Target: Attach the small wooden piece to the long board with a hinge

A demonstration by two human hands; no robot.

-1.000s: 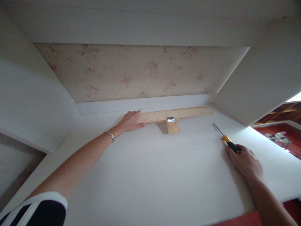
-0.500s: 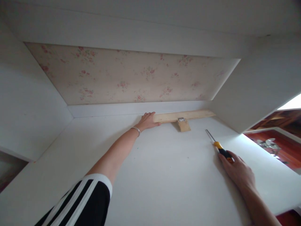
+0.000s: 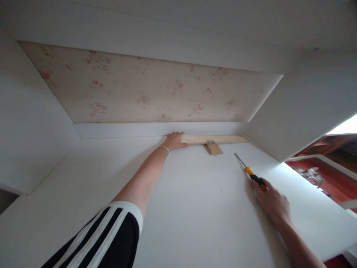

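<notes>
My left hand (image 3: pixel 175 140) is closed round the left end of a long, thin wooden board (image 3: pixel 195 139), which lies against the back strip of a white panel. From the board's front edge a small metal hinge (image 3: pixel 211 142) joins a short wooden block (image 3: pixel 214 149). My right hand (image 3: pixel 271 199) grips a screwdriver (image 3: pixel 252 176) with a yellow and black handle. Its metal shaft points up and left, the tip apart from the board and the block. The left hand's fingertips rest over the board's far side; its thumb is along the near edge.
White side panels (image 3: pixel 301 108) rise left and right. A white strip (image 3: pixel 122 130) runs along the back, with floral wallpaper (image 3: pixel 156 87) behind it. Past the right edge, a glass-like fixture (image 3: pixel 312 175) shows before a red-brown surface.
The right hand has moved left with the screwdriver, its tip now closer to the block. The board's right end has shifted slightly, so it lies straighter along the back strip. The view has tilted a little.
</notes>
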